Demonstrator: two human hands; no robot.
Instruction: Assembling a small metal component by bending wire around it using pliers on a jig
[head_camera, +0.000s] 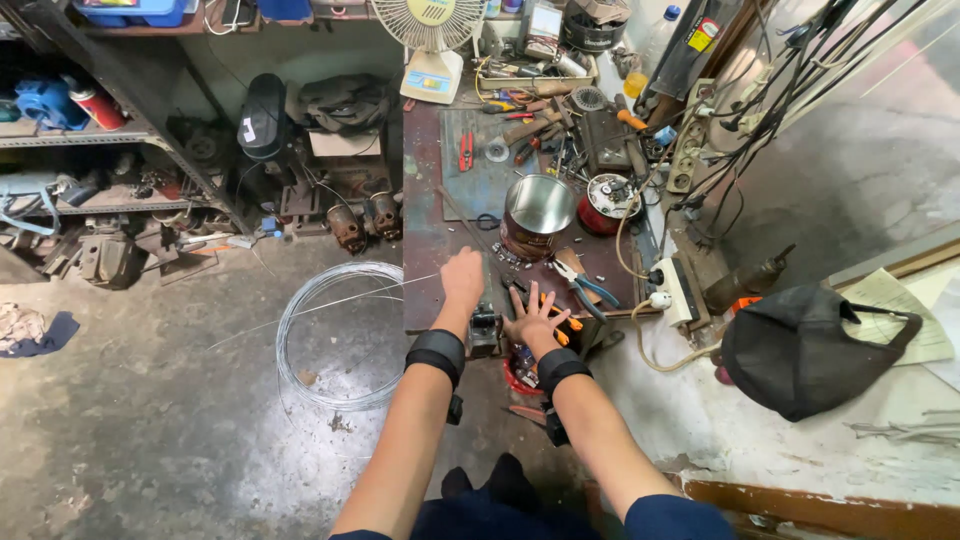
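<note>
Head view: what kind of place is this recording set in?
Most likely a small repair or metal workshop: a workbench strewn with pliers and other hand tools, a wire coil on the concrete floor, and shelves of machine parts.

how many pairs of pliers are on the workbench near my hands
2 that are plain: blue-handled pliers just right of the right hand, and orange-handled pliers partly under that hand. More may be hidden in the tool clutter behind the shiny metal pot.

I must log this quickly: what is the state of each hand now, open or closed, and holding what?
Left hand: closed on the thin wire at the workbench.
Right hand: open, fingers spread over the orange-handled tool, gripping nothing.
</note>
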